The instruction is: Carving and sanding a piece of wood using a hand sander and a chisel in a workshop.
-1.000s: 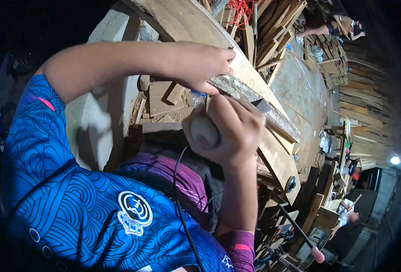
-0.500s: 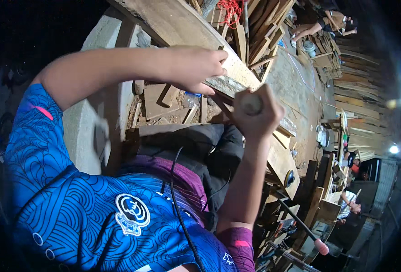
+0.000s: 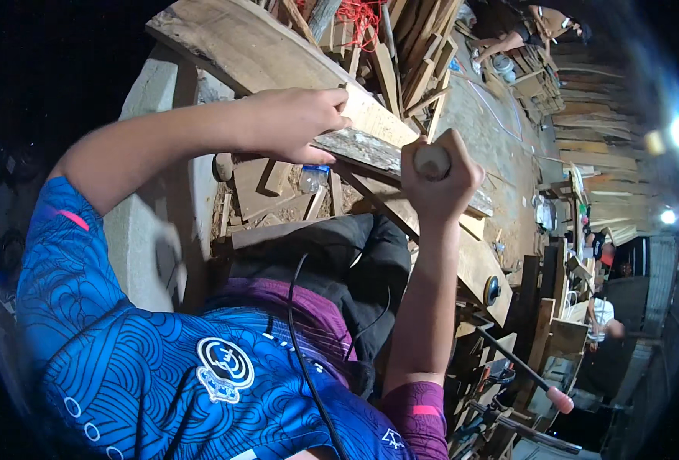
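Note:
A long board with a rough, bark-covered edge [image 3: 370, 150] runs at a slant in front of me, from upper left to lower right. My left hand [image 3: 297, 124] is closed on the board, fingers curled over its top and thumb against the near edge. Further right along the same edge, my right hand [image 3: 448, 188] is wrapped round a round, pale wooden handle [image 3: 432, 162]. The handle's butt end faces up at me, and the rest of that tool is hidden under my fist.
Beside the board stands a concrete block [image 3: 144, 123]. Wood scraps and a clear plastic bottle [image 3: 314, 178] lie below my left arm. Stacked offcuts [image 3: 424, 69] and red cord [image 3: 361, 19] are beyond. A rod with a pink grip [image 3: 560, 399] juts out at right. Other people are far off.
My right hand has moved away from my left along the board, so more of the bark edge shows between them. The whole view has shifted slightly, and the plastic bottle shows more plainly.

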`<action>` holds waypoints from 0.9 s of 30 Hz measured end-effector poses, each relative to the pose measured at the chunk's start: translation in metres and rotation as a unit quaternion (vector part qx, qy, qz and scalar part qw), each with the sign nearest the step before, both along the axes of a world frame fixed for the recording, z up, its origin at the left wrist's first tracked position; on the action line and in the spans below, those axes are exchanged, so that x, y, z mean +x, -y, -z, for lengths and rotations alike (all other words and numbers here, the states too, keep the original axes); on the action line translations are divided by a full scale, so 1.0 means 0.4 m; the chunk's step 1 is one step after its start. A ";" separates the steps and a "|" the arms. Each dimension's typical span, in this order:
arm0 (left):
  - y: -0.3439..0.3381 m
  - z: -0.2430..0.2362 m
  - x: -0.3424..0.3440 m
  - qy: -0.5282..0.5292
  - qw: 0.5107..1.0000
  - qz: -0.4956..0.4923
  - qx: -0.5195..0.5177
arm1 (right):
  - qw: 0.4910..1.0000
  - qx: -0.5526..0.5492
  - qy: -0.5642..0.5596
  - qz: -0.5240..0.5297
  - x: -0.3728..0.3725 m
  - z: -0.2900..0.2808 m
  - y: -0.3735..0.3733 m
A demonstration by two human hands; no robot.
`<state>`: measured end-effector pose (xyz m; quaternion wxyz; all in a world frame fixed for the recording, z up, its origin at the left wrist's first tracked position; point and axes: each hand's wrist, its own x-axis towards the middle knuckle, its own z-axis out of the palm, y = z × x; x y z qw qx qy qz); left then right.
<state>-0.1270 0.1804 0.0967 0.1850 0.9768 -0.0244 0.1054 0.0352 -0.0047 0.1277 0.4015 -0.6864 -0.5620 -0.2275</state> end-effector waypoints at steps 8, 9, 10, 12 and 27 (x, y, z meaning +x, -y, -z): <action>0.002 -0.005 0.000 0.002 1.000 0.005 0.008 | 0.997 0.002 0.071 0.005 0.045 0.047 0.040; 0.004 -0.005 0.003 0.004 1.000 0.006 0.009 | 0.999 0.007 0.026 0.047 0.065 0.025 0.037; 0.007 -0.006 0.006 -0.001 1.000 0.004 0.007 | 0.999 0.017 0.017 0.048 0.076 0.009 0.038; 0.004 -0.010 0.001 -0.018 1.000 -0.012 -0.002 | 0.999 0.015 -0.010 0.042 0.066 -0.002 0.045; -0.007 0.009 -0.031 -0.044 0.998 -0.038 -0.015 | 0.997 -0.018 0.047 -0.061 -0.034 0.024 0.033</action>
